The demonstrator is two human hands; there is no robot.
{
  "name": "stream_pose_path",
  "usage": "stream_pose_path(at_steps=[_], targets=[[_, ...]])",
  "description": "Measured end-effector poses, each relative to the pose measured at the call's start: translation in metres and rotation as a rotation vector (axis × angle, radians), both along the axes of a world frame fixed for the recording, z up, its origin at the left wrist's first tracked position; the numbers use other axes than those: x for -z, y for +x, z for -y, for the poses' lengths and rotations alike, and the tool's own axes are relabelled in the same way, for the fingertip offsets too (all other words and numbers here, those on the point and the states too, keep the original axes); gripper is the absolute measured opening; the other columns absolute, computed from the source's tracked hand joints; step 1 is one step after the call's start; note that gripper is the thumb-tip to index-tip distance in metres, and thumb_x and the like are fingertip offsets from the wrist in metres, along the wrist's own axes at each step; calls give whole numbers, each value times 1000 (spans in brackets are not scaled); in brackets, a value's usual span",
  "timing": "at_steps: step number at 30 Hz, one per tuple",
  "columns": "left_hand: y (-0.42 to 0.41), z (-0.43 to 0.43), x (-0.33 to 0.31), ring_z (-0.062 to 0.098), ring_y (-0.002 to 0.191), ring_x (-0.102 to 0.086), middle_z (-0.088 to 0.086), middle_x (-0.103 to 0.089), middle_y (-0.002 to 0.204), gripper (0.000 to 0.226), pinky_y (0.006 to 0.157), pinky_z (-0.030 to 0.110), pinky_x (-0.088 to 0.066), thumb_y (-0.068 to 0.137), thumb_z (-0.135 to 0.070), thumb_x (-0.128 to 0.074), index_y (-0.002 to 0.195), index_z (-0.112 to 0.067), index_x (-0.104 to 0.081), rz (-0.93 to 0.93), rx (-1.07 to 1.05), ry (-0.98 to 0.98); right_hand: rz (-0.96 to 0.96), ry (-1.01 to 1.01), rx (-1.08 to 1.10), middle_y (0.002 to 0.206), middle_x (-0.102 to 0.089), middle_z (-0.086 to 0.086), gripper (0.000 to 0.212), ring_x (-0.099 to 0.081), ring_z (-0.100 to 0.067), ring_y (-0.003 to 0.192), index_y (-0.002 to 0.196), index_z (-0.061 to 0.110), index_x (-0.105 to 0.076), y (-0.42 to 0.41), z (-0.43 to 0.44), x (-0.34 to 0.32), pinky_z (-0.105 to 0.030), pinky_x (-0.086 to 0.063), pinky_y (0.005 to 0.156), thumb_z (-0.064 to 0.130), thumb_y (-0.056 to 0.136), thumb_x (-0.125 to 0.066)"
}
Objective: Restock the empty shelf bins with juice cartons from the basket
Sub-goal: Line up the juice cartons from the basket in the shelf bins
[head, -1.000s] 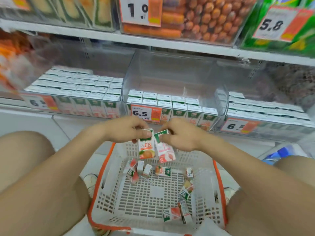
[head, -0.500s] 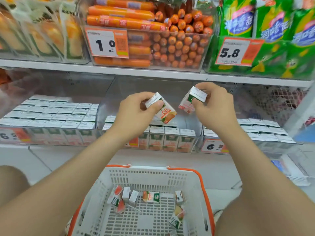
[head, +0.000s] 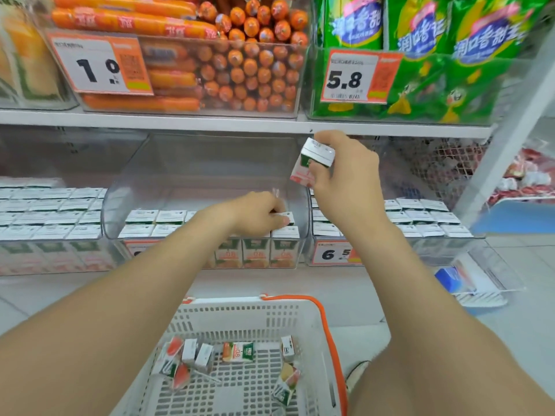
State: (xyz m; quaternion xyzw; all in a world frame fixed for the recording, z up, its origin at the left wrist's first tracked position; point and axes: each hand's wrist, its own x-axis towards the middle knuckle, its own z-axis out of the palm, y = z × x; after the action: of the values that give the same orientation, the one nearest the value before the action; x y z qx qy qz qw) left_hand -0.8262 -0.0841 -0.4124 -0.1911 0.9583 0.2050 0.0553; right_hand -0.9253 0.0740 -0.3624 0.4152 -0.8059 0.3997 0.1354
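My left hand point(head: 258, 213) reaches into the clear middle bin point(head: 192, 175) and grips a small juice carton point(head: 286, 219) at the right end of the second row. Two rows of cartons fill the bin's front; its back is bare. My right hand point(head: 345, 181) hovers above the bin's right wall and holds a pink-and-white juice carton point(head: 310, 163) tilted. Below, the white basket point(head: 240, 313) with orange handles holds several loose cartons point(head: 238, 351) lying flat.
Full carton bins stand left point(head: 48, 211) and right point(head: 420, 217) of the middle bin. The shelf above point(head: 150, 120) carries sausages point(head: 240, 70) and green bags point(head: 420, 55). A blue-and-white box point(head: 453, 279) lies on the floor at right.
My left hand dropped from above the bin down into it with its carton, setting it in the second row. My right hand stayed raised with its carton. The view tilted slightly upward.
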Motion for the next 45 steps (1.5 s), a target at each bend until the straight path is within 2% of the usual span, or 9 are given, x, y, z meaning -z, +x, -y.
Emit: stream_pose_path(at_steps=[6,11,15,21,26,31,36,41,45], targets=[[27,2,-21,29,91,-67,5,-74,91,30,85,40,-54,106,-35,-49,103,-15,-72,-224,-81,6,-11,-92,-111,113,-73,-2,37,-69,-24,101,130,21,-68,18,3,1,-46,-55,92,20,93,-70],[92,1,-45,11,109,-72,-6,-77,115,39,92,28,-59,92,0,-66,125,-21,-69,-572,-114,477,260,-186,-221,98,-76,15,26,-73,-4,87,120,23,-74,64,18,12,-35,-59,87,23,94,-73],[143,20,-53,24,96,-76,3,-79,105,39,93,46,-61,89,6,-68,120,-18,-73,-530,-137,494,472,-209,-330,109,-77,9,36,-75,-5,94,131,19,-69,106,37,23,-37,-62,90,23,95,-75],[225,69,-67,26,102,-76,4,-80,108,32,94,44,-59,89,-1,-74,116,-18,-77,-413,-137,485,627,-162,-582,105,-79,10,22,-75,-7,94,115,22,-74,165,72,19,-29,-62,85,11,97,-72],[281,135,-46,23,95,-73,2,-80,98,27,85,41,-56,89,-14,-56,93,-24,-81,-601,-603,347,572,-244,-622,107,-78,8,28,-75,-7,99,122,18,-71,206,126,13,-26,-60,86,8,96,-72],[314,182,-9,37,128,-49,8,-51,144,52,106,50,-43,93,-50,-55,141,-32,-52,2,-693,-74,46,-99,-596,120,-69,-2,40,-67,-19,108,135,14,-66,232,215,19,-33,-52,98,12,95,-71],[311,189,1,39,132,-35,6,-37,148,46,110,56,-32,102,-58,-44,140,-34,-37,65,-677,-125,-239,181,-532,123,-58,-13,43,-60,-38,110,138,9,-55,241,301,26,-43,-47,87,4,97,-65],[304,188,5,40,126,-36,11,-37,140,42,108,58,-33,104,-55,-37,135,-26,-34,112,-659,-190,-122,462,-420,133,-50,-22,38,-59,-44,113,133,1,-48,249,360,30,-35,-37,79,11,99,-61],[306,191,4,40,127,-36,10,-38,140,46,108,56,-33,104,-56,-36,139,-27,-33,125,-649,-212,-20,618,-453,99,-55,-9,12,-56,-35,100,101,8,-53,243,385,44,-31,-36,74,18,99,-58]])
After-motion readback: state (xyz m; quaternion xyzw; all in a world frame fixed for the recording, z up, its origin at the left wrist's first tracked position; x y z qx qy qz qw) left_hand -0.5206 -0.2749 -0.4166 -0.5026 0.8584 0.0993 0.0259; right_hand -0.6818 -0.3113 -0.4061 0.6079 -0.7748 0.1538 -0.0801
